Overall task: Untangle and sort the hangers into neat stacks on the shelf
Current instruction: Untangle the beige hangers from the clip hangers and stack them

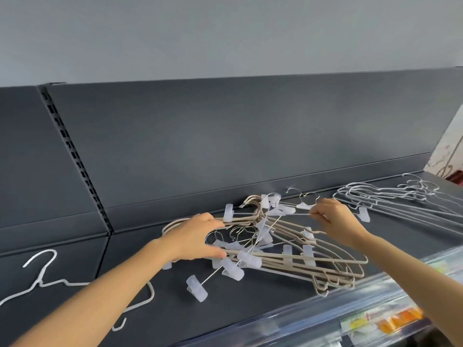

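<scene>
A pale wall (225,33) rises above the dark back panel (225,136). A slotted upright (75,156) runs down the panel's left side, a pale patterned board (448,146) stands at its right end, and orange labels (398,319) show below it.

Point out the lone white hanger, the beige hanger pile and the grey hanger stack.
white hanger (40,283): head view, base of its hook.
beige hanger pile (325,265): head view, its lower bars.
grey hanger stack (400,204): head view, its bunched wires.
</scene>
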Tool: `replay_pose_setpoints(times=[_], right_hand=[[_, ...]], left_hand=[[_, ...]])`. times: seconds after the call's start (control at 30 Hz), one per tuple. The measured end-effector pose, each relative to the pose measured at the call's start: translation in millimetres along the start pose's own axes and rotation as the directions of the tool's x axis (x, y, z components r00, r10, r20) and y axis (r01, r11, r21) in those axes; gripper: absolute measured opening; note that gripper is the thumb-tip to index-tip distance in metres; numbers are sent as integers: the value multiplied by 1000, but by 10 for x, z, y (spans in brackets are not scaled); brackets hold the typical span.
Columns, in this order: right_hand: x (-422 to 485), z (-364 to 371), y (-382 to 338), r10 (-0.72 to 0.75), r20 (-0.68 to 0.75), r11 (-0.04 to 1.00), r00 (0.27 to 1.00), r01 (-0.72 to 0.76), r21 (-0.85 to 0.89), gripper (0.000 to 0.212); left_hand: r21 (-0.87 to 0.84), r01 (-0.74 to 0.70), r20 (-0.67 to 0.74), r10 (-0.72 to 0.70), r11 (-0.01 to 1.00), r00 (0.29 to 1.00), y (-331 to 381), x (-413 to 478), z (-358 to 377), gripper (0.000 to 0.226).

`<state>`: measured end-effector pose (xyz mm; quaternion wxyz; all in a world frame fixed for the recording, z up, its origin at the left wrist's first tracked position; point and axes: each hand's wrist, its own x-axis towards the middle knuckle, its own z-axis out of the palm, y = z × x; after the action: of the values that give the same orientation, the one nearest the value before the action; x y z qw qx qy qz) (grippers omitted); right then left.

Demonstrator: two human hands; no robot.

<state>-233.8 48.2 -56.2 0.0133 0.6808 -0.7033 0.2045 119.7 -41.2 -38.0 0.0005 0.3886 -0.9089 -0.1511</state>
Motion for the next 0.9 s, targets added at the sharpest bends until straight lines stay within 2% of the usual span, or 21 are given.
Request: replay_pose_setpoints(times=[0.13, 0.2, 0.4, 0.47, 0.6, 0.7, 0.8, 0.9], right_hand=[[121, 40, 11, 8, 210, 993, 978, 17, -119, 18], [184, 77, -81, -11, 241, 994, 970, 36, -99, 22], [358, 337, -472, -274, 329, 957, 904, 289, 3, 52], [415, 425, -560, -338, 339, 932, 878, 362, -9, 58], [481, 530, -595, -390, 301, 907, 870, 419, -36, 57], [514, 551, -555, -419, 246, 889, 874, 450, -84, 58], [537, 541, -498, -435, 239, 882, 868, 464, -79, 59], [540, 573, -494, -423, 270, 897, 865, 442, -12, 62]], left_hand=[[-33, 29, 20, -28, 999, 999, 91, 109, 17, 77], [-28, 46, 16, -46, 999, 999, 105, 138, 34, 77], [-29, 115, 30, -115, 993, 993, 111, 166, 81, 72], [-23, 129, 33, -129, 991, 991, 115, 155, 89, 74], [-35, 172, 28, -171, 984, 985, 127, 106, 112, 87], [-50, 201, 17, -200, 978, 980, 107, 94, 137, 76], [-49, 229, 30, -228, 972, 973, 108, 97, 150, 80], [-55, 231, 27, -229, 971, 973, 125, 103, 180, 61]])
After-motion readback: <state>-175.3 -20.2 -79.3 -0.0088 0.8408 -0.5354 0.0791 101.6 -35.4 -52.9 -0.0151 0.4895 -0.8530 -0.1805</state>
